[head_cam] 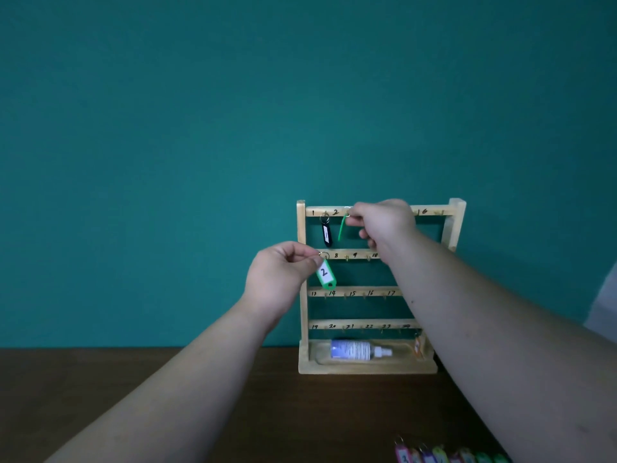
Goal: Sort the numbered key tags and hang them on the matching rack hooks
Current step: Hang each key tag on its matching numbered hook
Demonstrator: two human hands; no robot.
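Presently the left hand (278, 279) pinches the ring of a green tag (325, 274) marked 2 before the rack (367, 285); the right hand (384, 225) grips another green tag (342, 227) at the top rail.

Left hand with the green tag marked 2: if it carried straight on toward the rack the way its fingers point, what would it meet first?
Probably the rack's second rail, near its leftmost hook. The left hand pinches the ring of the green tag right in front of that rail's left end. Depth is unclear, so the gap can't be judged.

green tag (325, 274) marked 2, wooden rack (367, 292) rails numbered 1 upward
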